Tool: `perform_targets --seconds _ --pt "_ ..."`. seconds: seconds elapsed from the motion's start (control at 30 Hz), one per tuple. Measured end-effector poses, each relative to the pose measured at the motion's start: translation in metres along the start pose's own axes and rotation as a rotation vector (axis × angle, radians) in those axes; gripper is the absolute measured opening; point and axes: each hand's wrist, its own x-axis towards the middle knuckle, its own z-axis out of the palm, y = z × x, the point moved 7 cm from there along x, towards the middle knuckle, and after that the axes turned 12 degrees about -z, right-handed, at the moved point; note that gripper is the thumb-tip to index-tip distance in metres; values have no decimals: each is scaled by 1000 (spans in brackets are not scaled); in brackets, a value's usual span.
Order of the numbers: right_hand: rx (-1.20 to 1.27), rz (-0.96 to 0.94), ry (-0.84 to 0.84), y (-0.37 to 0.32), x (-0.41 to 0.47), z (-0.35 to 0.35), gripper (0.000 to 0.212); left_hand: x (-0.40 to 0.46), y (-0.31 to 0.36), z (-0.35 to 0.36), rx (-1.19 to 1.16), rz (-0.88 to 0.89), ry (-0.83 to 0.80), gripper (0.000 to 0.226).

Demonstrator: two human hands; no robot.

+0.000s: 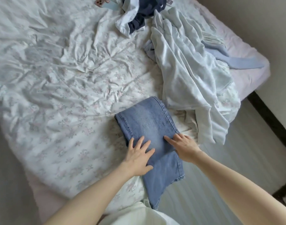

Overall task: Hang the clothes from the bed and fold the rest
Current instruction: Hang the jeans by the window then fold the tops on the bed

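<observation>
Bed (49, 82), floral crumpled sheet. Far edge, left: phone (100, 2) beside a pale card. Far edge, middle: white and navy garments (135, 15), heaped. Near edge, middle: folded jeans (147, 125), lower part hanging off the edge. Left hand (139, 155), fingers spread, flat on the jeans; right hand (183, 147), fingers straight, pressing their right edge. Right side: pale green garment (187, 75) draped to the corner, over a light blue garment (239, 62).

Both hands (139, 157) flat on folded jeans (148, 125), bed (58, 78)
</observation>
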Motion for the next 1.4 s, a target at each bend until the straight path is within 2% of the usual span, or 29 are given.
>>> perform_targets --seconds 0.07,0.1,0.13,0.2,0.27,0.3,0.37,0.43,0.53,0.67,0.77,0.93,1.13,1.27,1.4 --pt "158 23 -161 -4 2 28 64 5 -5 20 35 13 -99 58" --pt "199 26 -170 -5 3 31 59 8 -8 21 20 15 -88 52" --pt "207 28 -138 -4 7 28 53 13 -13 16 -15 4 -31 45" --pt "177 35 9 1 19 3 42 25 -29 -11 -84 -55 195 37" --pt "169 42 192 7 31 -31 38 38 -53 -41 -149 -168 379 39" --pt "167 47 269 12 41 -51 38 50 -69 -54 -183 -235 408 43" --pt "121 40 352 18 63 -84 40 73 -99 -65 -269 -346 335 51" --pt "45 -7 362 19 87 -111 46 96 -119 -63 -367 -366 152 57" --pt "-7 -107 183 15 134 -130 63 120 -137 -56 -458 -300 -53 71" --pt "93 -105 -274 19 174 -123 83 138 -148 -45 -521 -280 -231 82" --pt "78 -82 -372 27 178 -123 83 141 -147 -41 -520 -293 -286 76" --pt "-43 -225 -178 14 173 -138 42 129 -136 -44 -531 -239 -226 72" --pt "-51 -180 -76 21 152 -177 31 116 -138 -88 -665 -216 -156 74" --pt "-83 -139 177 28 139 -242 27 111 -166 -160 -592 -294 49 68" --pt "-127 -85 512 24 124 -311 36 88 -195 -243 -392 -387 425 58"
